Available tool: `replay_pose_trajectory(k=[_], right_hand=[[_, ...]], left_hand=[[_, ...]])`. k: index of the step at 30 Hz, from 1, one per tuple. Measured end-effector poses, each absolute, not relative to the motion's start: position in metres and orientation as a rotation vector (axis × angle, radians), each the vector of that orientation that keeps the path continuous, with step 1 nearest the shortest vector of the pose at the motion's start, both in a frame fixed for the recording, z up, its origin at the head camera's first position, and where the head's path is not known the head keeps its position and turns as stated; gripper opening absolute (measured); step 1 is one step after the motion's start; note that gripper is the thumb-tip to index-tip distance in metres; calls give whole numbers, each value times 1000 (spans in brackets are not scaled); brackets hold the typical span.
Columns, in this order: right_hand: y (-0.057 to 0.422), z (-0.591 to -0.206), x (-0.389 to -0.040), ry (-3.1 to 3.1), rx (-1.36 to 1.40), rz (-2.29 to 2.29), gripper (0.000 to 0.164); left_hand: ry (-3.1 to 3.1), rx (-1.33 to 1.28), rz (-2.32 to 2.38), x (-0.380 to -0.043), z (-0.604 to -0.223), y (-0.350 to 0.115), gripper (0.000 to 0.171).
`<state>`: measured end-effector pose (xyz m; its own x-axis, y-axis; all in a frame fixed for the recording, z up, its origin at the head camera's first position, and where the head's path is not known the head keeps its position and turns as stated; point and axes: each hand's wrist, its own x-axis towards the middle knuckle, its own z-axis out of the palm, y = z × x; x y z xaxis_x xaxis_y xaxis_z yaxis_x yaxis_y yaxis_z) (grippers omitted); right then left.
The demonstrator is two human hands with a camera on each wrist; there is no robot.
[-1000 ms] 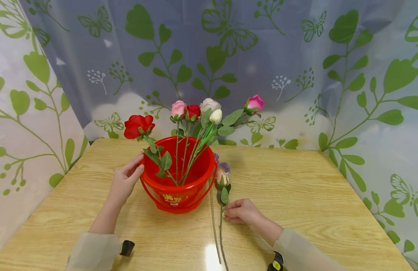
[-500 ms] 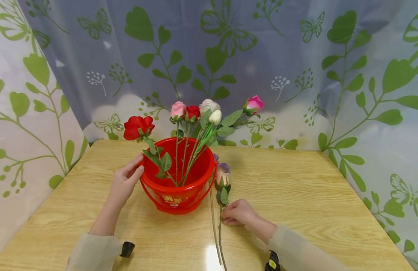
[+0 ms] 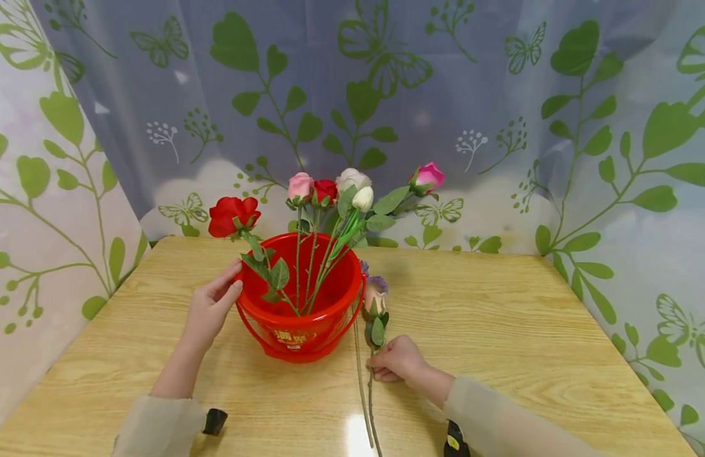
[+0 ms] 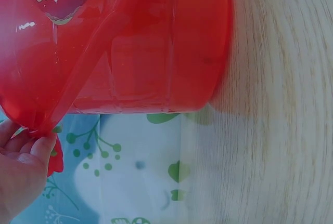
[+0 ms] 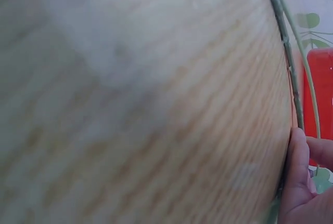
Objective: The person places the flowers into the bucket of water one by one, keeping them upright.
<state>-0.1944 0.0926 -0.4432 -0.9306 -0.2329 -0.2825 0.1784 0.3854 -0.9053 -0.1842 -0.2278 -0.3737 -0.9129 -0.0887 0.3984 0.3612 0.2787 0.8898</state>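
A red plastic bucket (image 3: 329,333) stands on the table in the head view. My left hand (image 3: 209,311) holds its left rim near the handle joint, fingers and thumb at the edge; the left wrist view shows the same hand (image 4: 23,169) there. To the bucket's right lies a peach rose (image 3: 375,299) with purplish upper petals. My right hand (image 3: 402,360) pinches its stem just below the leaves. In the right wrist view the thumb and fingers meet around that dark stem (image 5: 290,68). Beside it runs a second, thinner stem (image 3: 360,387), its purple bloom (image 3: 364,267) partly hidden by the bucket.
Several artificial flowers lean in the bucket: a large red rose (image 3: 234,216), a pink rose (image 3: 300,186), a smaller red one (image 3: 325,190), a white tulip (image 3: 363,198) and a magenta rose (image 3: 428,178) among them. A patterned curtain (image 3: 489,82) hangs behind the wooden table (image 3: 500,330).
My right hand has shifted slightly left and its fingers have come onto the peach rose's stem. The left hand stays at the bucket rim.
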Motion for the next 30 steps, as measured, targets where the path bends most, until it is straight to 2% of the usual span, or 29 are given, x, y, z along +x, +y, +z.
replay_pose_trajectory(k=[16,24,30], right_hand=[[95,-443,-195,2199,50,-1641,9],[103,-442,-197,2150,195,-1771,8],[111,-438,-199,2077,212,-1849,13]], left_hand=[[-2187,-265,-1646,-187,-378,-230,41],[-2167,-268,-1673,-187,-378,-230,40],[-2159,-270,-1692,-187,-376,-230,39]])
